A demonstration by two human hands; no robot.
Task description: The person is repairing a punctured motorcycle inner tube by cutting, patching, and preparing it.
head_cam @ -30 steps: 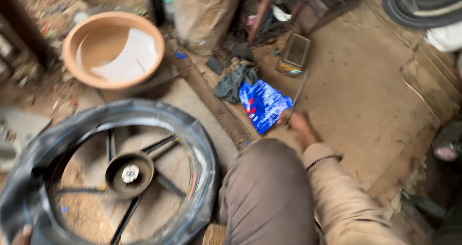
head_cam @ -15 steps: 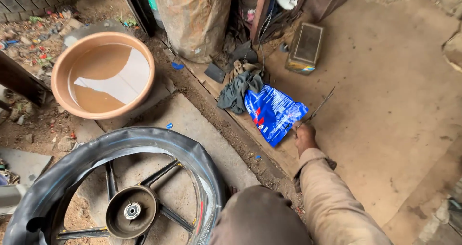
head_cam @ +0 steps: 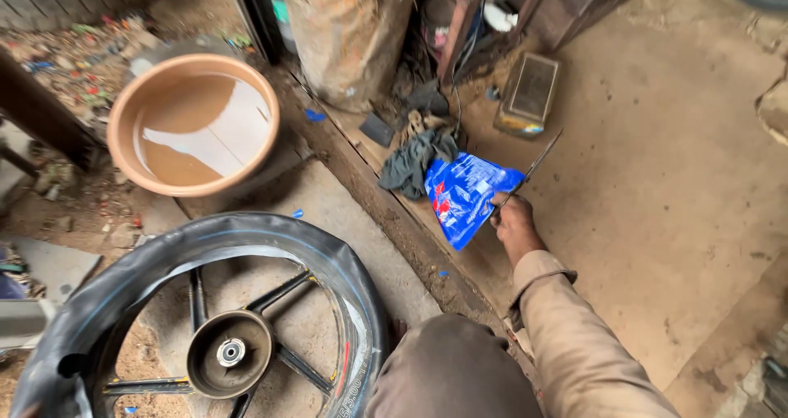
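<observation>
My right hand [head_cam: 515, 223] reaches out over the dirt floor and grips the lower end of a long thin metal rod [head_cam: 538, 163], right beside a crumpled blue plastic packet [head_cam: 464, 195]. A motorcycle wheel with a black tyre [head_cam: 205, 336] and dark spokes lies flat at the lower left, its hub [head_cam: 230, 354] facing up. My knee [head_cam: 451, 369] is bent next to the tyre. My left hand is out of view.
A wide terracotta basin [head_cam: 123, 114] holding muddy water sits at the upper left. A dark rag [head_cam: 414, 159] lies by the packet, with a flat rectangular box [head_cam: 529, 94] and a worn sack [head_cam: 349, 32] behind. A raised step edge [head_cam: 386, 213] runs diagonally.
The view has swung and steadied. My right hand, which rested beside the blue packet, now holds the thin rod. My left hand at the tyre's edge has dropped out of view.
</observation>
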